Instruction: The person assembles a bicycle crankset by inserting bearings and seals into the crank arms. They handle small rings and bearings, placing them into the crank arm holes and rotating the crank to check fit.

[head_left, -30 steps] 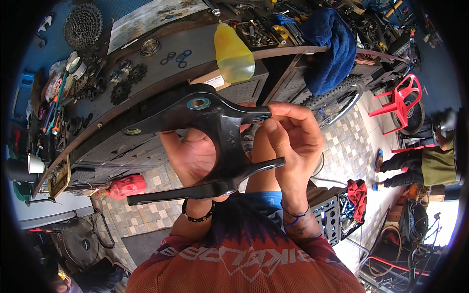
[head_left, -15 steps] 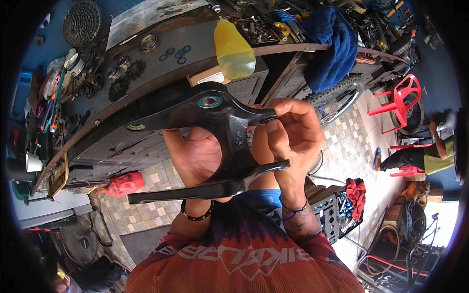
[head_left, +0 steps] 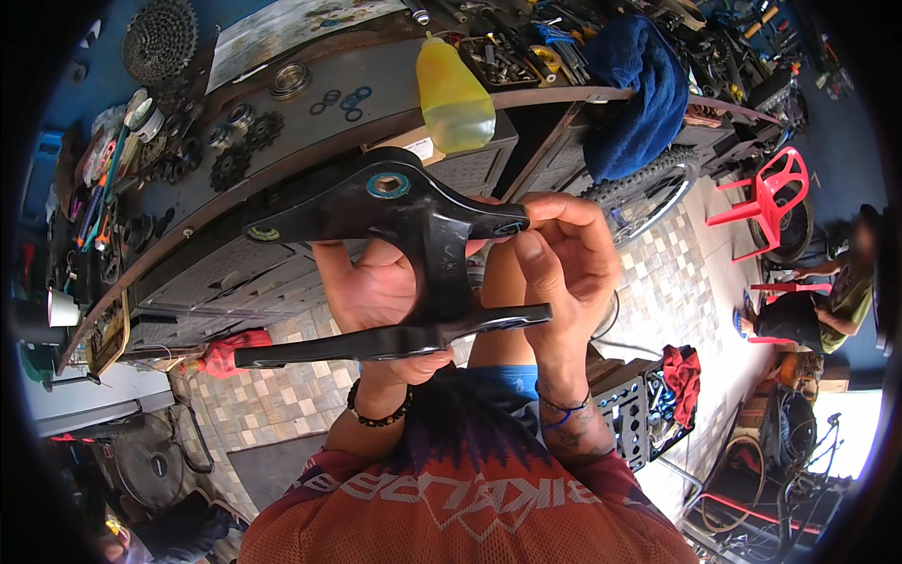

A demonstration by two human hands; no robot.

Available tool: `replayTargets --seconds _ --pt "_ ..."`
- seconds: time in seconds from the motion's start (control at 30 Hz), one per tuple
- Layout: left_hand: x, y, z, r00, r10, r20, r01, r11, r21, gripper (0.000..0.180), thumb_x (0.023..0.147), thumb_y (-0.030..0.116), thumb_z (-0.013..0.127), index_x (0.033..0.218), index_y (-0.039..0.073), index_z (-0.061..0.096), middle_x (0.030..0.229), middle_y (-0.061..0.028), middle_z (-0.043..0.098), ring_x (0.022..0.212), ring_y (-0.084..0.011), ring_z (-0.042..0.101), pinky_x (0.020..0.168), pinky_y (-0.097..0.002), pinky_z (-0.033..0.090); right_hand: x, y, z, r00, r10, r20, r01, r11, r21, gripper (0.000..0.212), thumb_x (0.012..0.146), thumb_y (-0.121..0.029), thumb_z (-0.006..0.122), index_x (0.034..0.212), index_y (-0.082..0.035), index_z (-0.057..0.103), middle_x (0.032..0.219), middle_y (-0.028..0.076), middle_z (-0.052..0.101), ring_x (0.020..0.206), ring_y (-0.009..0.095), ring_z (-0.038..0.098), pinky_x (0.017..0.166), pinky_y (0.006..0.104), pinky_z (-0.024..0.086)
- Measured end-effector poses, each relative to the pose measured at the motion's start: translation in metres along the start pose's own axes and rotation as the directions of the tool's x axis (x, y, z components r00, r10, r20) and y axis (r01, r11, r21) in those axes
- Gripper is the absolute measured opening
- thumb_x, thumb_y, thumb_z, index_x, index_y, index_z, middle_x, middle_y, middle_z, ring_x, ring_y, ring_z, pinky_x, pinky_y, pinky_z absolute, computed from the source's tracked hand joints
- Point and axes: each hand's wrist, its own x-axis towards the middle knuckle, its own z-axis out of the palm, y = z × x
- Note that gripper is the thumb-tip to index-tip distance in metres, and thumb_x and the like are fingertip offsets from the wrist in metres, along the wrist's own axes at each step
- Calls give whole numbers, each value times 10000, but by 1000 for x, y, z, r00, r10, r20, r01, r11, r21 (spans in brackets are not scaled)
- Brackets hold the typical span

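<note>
A black bicycle suspension rocker link (head_left: 442, 240) is held up in front of me, its two arms joined by a bridge. On its upper side shows a round pivot hole (head_left: 387, 185) with a blue-green ring; another bearing sits near the left tip. My left hand (head_left: 371, 291) reaches behind the link and supports it, the palm showing through the gap and fingertips wrapped under the lower arm. At the right tip of the upper arm, my right hand (head_left: 573, 254) pinches with curled fingers and thumb. A small eyelet shows in that tip.
Beyond the link runs a workbench (head_left: 366, 70) bearing rings, bearings, sprockets and tools. A yellow squeeze bottle (head_left: 456, 94) and a blue towel (head_left: 639, 94) overhang its edge. A toolbox (head_left: 625, 418) stands right of me. Farther right are a red chair (head_left: 766, 202) and a seated person (head_left: 836, 301).
The link has tilted slightly, so the eyelet at its right tip shows more. My right thumb has lifted a little. In the background, the person has shifted posture and shows more of the upper body.
</note>
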Motion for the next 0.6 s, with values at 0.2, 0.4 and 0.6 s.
replayTargets --seconds 0.2,0.4,0.6 --pt "-2 -15 -10 996 84 27 -75 966 -248 1340 771 293 992 1666 162 4 1452 -285 552 1322 -450 624 1137 -615 523 -1 3 7 999 50 -8 -48 991 127 263 979 58 719 1219 4 627 1138 74 700 1068 140 669 975 297 518" --pt "-4 -13 -6 999 50 -18 -52 989 -139 1305 744 424 988 1662 142 105 1511 -278 517 1363 -527 565 1123 -608 547 -2 4 12 998 51 -40 -45 987 152 248 985 39 724 1208 -6 625 1120 55 687 1049 125 654 968 287 511" --pt "-5 -11 -5 1000 23 -20 -24 995 -99 1290 727 432 998 1655 138 152 1511 -269 527 1375 -538 552 1126 -605 547 -2 10 11 995 82 -54 -74 986 148 240 981 67 683 1197 -10 613 1119 49 658 1049 115 634 968 280 505"
